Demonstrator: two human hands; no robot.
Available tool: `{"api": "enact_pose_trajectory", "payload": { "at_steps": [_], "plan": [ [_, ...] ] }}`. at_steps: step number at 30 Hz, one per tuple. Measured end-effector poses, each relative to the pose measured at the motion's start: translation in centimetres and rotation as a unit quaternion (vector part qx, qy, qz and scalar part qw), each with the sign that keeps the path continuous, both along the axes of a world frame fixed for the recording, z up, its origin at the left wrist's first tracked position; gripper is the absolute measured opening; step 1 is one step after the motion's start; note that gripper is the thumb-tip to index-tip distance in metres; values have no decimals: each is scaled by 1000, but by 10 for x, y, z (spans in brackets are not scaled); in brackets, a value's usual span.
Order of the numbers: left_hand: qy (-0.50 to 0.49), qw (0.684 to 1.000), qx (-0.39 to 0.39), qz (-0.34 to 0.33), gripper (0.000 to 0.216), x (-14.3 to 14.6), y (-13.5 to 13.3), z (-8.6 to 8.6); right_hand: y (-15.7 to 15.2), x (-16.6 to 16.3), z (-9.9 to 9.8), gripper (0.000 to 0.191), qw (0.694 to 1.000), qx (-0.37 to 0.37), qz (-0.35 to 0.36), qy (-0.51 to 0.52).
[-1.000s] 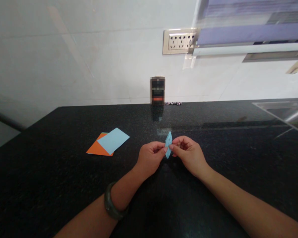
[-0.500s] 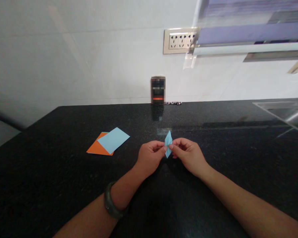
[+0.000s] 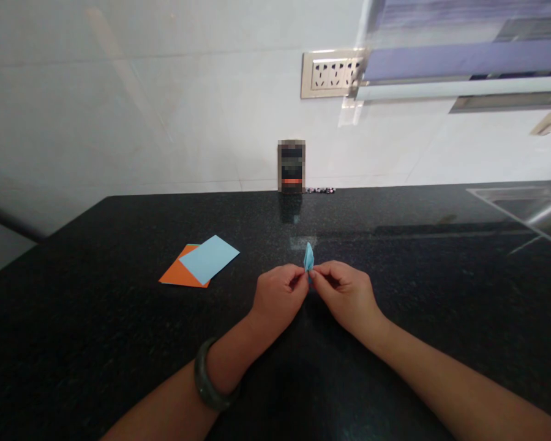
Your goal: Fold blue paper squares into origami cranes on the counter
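Note:
Between my two hands stands a small piece of folded light-blue paper [image 3: 308,256], its pointed tip upward. My left hand [image 3: 280,294] pinches its lower left side between thumb and fingers. From the other side, my right hand [image 3: 349,291] pinches the lower right edge, the two thumbs almost meeting. Most of the paper's lower part is hidden behind the fingers. To the left of my left hand lies a flat light-blue sheet [image 3: 211,258], overlapping an orange sheet [image 3: 181,275] on the counter.
The black speckled countertop [image 3: 119,343] runs back to a white tiled wall [image 3: 165,110]. A blurred-out phone-like object [image 3: 292,166] leans there beside a beaded strap [image 3: 321,190]. A metal sink [image 3: 532,208] is at right; a socket panel [image 3: 333,73] is above.
The folded paper has narrowed, its sides drawn together, and now shows mostly its upper tip. My hands have closed in on each other around its lower part. The loose sheets stay put.

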State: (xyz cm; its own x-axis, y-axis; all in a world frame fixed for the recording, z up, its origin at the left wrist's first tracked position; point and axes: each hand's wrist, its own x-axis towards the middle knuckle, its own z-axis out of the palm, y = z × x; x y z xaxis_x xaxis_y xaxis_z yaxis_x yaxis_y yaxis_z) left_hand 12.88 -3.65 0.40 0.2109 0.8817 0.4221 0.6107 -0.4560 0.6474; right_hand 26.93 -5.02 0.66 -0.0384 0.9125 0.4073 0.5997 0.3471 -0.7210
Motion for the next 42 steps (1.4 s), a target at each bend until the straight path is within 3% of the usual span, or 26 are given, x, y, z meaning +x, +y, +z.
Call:
{"api": "enact_pose_trajectory", "payload": {
  "at_steps": [6,11,21,27,33,42],
  "plan": [
    [88,995,40,-35,23,-1,0,0,0,0,2,15,1000,18,5,-14],
    [75,992,63,-76,26,-3,1,-3,4,4,0,13,1000,15,5,6],
    [-6,999,34,-31,13,-3,4,-2,5,6,-5,12,999,30,25,24],
    [0,999,31,-35,12,-2,4,-1,7,7,-4,13,998,35,49,19],
    [36,996,73,-42,11,-1,3,-2,6,5,-4,9,1000,14,21,16],
    [67,981,171,-69,15,-4,3,1,10,4,-8,4,981,-61,70,170]
  ]
}}
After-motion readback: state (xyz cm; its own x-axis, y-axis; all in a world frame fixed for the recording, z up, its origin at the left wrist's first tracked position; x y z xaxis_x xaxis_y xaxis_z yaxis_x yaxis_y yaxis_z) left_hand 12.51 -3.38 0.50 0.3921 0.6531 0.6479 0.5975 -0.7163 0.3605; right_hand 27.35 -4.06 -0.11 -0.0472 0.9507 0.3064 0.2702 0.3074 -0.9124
